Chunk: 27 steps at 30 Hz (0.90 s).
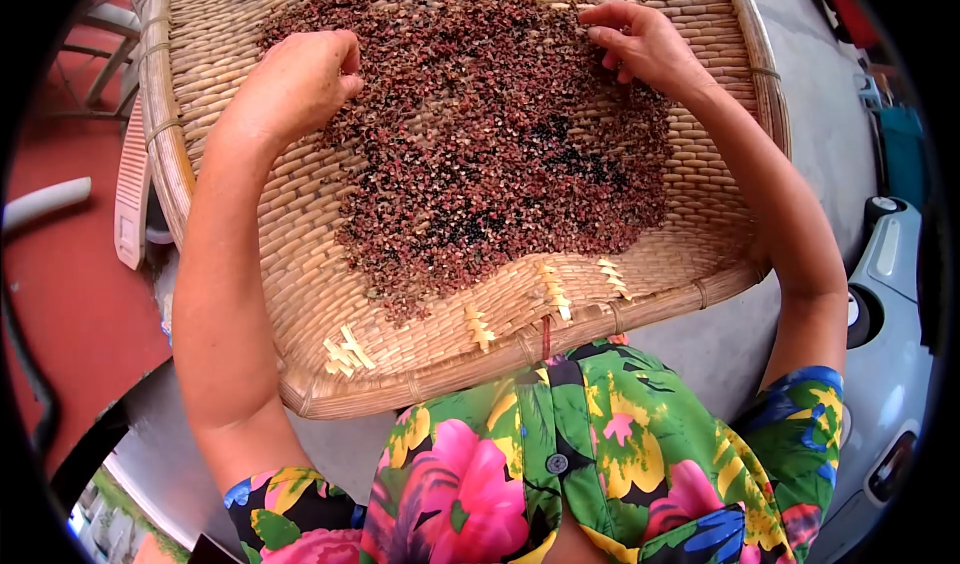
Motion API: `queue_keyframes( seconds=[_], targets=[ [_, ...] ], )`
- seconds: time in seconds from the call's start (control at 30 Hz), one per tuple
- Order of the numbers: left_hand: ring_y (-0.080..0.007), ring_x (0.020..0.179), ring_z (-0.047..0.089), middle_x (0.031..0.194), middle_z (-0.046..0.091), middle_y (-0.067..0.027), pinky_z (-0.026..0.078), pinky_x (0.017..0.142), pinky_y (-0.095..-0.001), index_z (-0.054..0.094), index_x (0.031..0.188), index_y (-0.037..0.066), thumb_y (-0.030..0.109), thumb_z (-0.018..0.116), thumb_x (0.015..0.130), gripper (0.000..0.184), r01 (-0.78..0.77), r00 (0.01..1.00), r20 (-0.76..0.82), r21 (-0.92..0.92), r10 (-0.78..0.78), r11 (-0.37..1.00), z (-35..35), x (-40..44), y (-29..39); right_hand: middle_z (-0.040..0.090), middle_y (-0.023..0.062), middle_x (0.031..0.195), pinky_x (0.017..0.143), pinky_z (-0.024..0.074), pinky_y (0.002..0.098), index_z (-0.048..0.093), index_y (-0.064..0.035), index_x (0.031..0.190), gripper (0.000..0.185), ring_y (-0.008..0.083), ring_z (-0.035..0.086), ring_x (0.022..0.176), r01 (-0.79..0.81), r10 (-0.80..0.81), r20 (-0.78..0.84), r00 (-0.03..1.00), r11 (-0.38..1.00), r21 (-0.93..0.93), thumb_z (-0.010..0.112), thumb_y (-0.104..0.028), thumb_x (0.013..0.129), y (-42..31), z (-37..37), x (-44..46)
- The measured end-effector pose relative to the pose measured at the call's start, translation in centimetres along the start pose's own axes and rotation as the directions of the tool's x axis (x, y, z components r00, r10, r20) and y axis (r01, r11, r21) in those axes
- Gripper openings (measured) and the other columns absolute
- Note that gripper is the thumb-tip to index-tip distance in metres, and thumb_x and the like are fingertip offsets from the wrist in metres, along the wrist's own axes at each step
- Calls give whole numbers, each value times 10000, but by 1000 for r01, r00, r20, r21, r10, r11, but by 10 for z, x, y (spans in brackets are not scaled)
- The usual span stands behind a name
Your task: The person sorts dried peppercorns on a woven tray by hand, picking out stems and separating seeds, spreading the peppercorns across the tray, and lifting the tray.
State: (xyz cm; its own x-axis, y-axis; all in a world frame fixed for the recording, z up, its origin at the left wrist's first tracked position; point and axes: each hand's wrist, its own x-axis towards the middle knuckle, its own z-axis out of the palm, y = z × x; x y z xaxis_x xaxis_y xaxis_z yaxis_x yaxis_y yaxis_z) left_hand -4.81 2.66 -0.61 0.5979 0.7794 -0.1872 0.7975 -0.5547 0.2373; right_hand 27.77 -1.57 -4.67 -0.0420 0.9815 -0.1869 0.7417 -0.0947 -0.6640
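Note:
A heap of small reddish-brown husks mixed with shiny black seeds, which look like Sichuan peppercorns (500, 154), is spread over a large woven winnowing basket (310, 314). My left hand (318, 72) is at the heap's left edge, fingers curled in toward the thumb; their tips are partly hidden, and I cannot make out what is between them. On the far right edge of the heap, my right hand (645, 44) is bent with its fingers apart and nothing visible in them. Black seeds (590, 164) show most densely near the middle and lower part of the heap.
The basket's thick bound rim (765, 74) runs around the heap, with pale patches (350, 352) woven near its front edge. A pinkish slatted plastic piece (132, 184) and a white pipe (45, 204) are at left. A light-blue toy car (890, 304) stands at right.

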Motion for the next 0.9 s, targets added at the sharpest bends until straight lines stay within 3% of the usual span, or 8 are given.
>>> queue_keyframes(
  seconds=[0.07, 0.13, 0.2, 0.37, 0.47, 0.8, 0.87, 0.9],
  targets=[
    [-286, 708, 575, 758, 600, -162, 449, 658, -374, 567, 882, -11, 115, 595, 784, 162, -30, 999, -21, -6, 29, 1000, 5, -1, -8, 609, 11, 838, 546, 494, 221, 605, -71, 1064, 211, 71, 563, 658, 50, -52, -23, 998, 997, -65, 554, -179, 890, -18, 13, -7],
    [-295, 732, 579, 772, 603, -162, 452, 675, -377, 572, 895, -4, 128, 582, 796, 165, 49, 998, 26, -15, -49, 999, 0, -4, -2, 621, 28, 806, 592, 505, 257, 631, -54, 986, 177, 103, 580, 669, 429, -448, -50, 893, 879, -208, 578, -180, 874, -35, 30, -7],
    [-310, 758, 585, 785, 607, -168, 455, 693, -385, 575, 902, -3, 144, 570, 809, 175, 5, 1000, -12, 12, -5, 1000, 1, -1, -5, 649, 114, 838, 704, 523, 343, 662, -60, 894, 232, 236, 637, 767, 375, -366, 82, 927, 915, -150, 597, -276, 842, -67, 48, -10],
    [-325, 799, 594, 811, 617, -179, 456, 722, -400, 585, 924, 5, 168, 572, 809, 200, 9, 1000, -1, -8, -9, 1000, 1, -1, -1, 602, 94, 900, 660, 521, 389, 582, -58, 840, 402, 284, 627, 758, 487, -468, 160, 869, 757, -436, 635, -448, 756, -100, 105, -5],
    [-331, 801, 594, 810, 617, -182, 457, 728, -400, 587, 931, 6, 166, 568, 810, 201, -2, 1000, -16, -19, 1, 1000, 2, -2, -4, 622, 113, 789, 663, 513, 397, 586, -46, 821, 242, 282, 623, 767, 507, -480, 177, 859, 756, -413, 601, -286, 810, -88, 110, 2],
    [-334, 836, 594, 852, 623, -176, 461, 754, -399, 590, 960, 2, 152, 552, 814, 213, -32, 999, -28, -4, 31, 999, 2, -3, 1, 628, 82, 698, 590, 500, 313, 601, -43, 812, 203, 202, 614, 627, 348, -353, 114, 929, 935, 65, 601, -244, 841, -81, 82, -8],
    [-259, 744, 609, 823, 635, -128, 479, 683, -357, 588, 976, -3, 144, 551, 831, 210, -67, 997, -45, -56, 64, 996, 3, -3, 3, 605, 32, 651, 527, 481, 223, 591, -36, 802, 236, 96, 585, 594, -145, -119, 412, 903, 820, 554, 577, -260, 874, -91, 73, -12],
    [-259, 744, 609, 823, 635, -128, 479, 683, -357, 588, 976, -3, 144, 551, 831, 210, -67, 997, -47, -53, 64, 996, 1, -2, 5, 581, -10, 640, 481, 441, 154, 583, -49, 796, 235, 27, 552, 581, -197, -130, 441, 888, 759, 621, 566, -265, 887, -92, 70, -11]
  ],
)
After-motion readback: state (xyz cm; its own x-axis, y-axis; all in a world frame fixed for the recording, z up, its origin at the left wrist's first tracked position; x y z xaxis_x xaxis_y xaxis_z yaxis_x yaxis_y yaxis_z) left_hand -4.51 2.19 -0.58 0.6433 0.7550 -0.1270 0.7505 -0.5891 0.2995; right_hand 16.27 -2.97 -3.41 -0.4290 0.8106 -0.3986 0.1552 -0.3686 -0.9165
